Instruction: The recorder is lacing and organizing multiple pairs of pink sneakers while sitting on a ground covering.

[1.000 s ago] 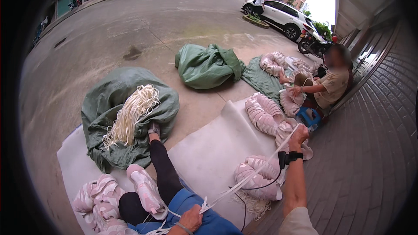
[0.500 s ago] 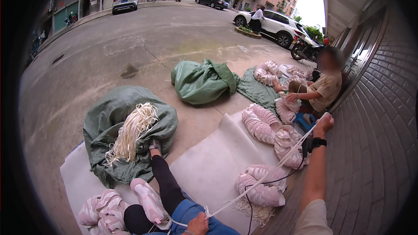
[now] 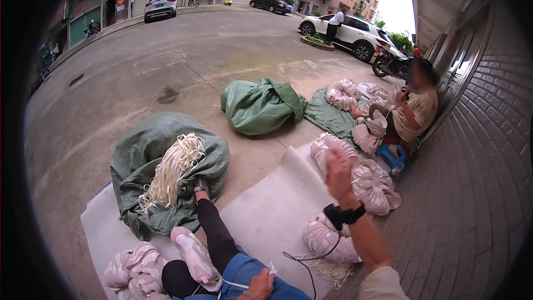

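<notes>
A pink-and-white shoe upper (image 3: pixel 194 258) rests across my bent knee. My left hand (image 3: pixel 260 285) is closed near my lap on a white lace (image 3: pixel 236 284), which runs from the shoe upper; a loose knot or loop of lace stands up past the fingers. Out in front on the right is my right hand (image 3: pixel 338 175), raised, its fingers smeared by motion. It wears a black wristband (image 3: pixel 344 215) and passes before stacked pink uppers (image 3: pixel 375 186). Whether the right fingers grip lace cannot be made out.
A bundle of white laces (image 3: pixel 175 169) lies on a green sack (image 3: pixel 130 172) at left. More uppers (image 3: pixel 136 272) sit by my knee. A black cable (image 3: pixel 302 264) crosses the white sheet (image 3: pixel 272 205). A co-worker (image 3: pixel 416 108) sits near a blue stool (image 3: pixel 393 155) by the wall.
My right hand has swung left and inward from the far right. The lace stretched between my hands no longer shows. My left hand stays by my lap. The co-worker's hands have risen.
</notes>
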`<state>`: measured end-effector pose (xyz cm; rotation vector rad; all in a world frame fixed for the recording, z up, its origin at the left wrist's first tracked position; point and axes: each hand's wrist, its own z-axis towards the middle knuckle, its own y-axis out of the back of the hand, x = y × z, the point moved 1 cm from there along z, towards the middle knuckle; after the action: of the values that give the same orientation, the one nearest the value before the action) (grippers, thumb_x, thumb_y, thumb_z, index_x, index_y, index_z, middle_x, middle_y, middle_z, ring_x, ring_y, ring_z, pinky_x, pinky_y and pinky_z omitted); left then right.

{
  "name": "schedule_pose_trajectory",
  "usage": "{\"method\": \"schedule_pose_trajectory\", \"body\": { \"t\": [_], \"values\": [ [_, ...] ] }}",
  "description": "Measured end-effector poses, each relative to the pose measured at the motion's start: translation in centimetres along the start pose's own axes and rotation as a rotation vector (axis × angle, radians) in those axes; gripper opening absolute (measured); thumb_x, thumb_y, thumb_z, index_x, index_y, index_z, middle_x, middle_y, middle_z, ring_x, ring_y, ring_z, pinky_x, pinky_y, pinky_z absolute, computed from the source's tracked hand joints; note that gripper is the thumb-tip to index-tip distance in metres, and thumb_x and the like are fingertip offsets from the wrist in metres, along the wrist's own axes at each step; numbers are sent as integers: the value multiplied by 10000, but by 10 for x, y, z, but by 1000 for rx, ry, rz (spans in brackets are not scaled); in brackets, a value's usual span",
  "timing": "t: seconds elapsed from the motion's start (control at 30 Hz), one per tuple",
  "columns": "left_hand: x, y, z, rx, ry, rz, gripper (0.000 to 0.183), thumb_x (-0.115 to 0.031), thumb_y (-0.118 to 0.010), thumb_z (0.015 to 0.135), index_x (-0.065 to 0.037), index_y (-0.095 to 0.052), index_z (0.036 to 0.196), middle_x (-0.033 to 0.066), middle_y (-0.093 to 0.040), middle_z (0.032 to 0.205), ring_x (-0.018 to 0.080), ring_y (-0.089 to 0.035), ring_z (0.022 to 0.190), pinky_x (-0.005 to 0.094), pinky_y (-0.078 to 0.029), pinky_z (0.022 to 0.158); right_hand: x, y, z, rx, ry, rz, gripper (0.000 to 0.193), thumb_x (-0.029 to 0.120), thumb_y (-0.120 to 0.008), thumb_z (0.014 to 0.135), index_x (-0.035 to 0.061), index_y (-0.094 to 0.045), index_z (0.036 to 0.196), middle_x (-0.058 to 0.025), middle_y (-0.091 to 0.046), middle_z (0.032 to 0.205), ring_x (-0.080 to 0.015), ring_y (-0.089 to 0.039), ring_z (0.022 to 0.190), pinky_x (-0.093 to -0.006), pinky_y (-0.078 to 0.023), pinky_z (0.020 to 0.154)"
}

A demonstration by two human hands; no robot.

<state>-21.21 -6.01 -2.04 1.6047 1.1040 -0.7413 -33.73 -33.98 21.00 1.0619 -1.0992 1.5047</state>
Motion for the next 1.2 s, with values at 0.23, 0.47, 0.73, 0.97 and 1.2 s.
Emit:
{"method": "schedule_pose_trajectory", "body": {
  "t": [0.23, 0.47, 0.73, 0.97, 1.2],
  "values": [
    [-2, 12, -13, 36, -322, 200, 329, -196, -568, 852, 22, -522, 1094, 237, -590, 970, 411, -551, 900, 427, -470, 791, -94, -135, -134, 824, -89, -134, 117, 127, -545, 913, 16, -579, 929, 5, -555, 753, -63, -497, 697, -217, -425, 625],
    [-9, 56, -36, -71, -321, 45, 311, -139, -570, 860, -14, -513, 1139, 198, -619, 1022, 331, -610, 933, 394, -494, 803, -109, -147, -177, 1165, -66, -234, 159, 140, -512, 889, -9, -556, 926, -185, -588, 778, -333, -600, 721, -377, -469, 673],
    [-6, 135, -38, 72, -59, -1697, 543, -167, -512, 822, 7, -415, 1327, 175, -482, 1307, 319, -466, 1216, 453, -355, 1049, -90, -158, -204, 1272, -41, 15, 155, 135, -500, 897, 12, -536, 986, -131, -587, 862, -205, -565, 822, -318, -434, 756],
    [34, 198, -58, -426, -313, -1874, 283, -202, -464, 953, -39, -534, 1174, 47, -592, 932, 175, -568, 806, 359, -485, 803, -95, -134, -182, 1228, -335, -148, 189, 170, -544, 902, 16, -551, 1011, -37, -516, 739, -107, -463, 698, -273, -406, 642],
    [82, 235, -84, -814, -310, -1673, 227, -264, -476, 984, -85, -587, 1068, -3, -574, 799, 87, -497, 623, 231, -455, 577, -134, -86, -153, 1109, -355, -341, 190, 198, -549, 898, 21, -588, 954, -35, -563, 744, -113, -511, 712, -262, -435, 669]
  ]
}}
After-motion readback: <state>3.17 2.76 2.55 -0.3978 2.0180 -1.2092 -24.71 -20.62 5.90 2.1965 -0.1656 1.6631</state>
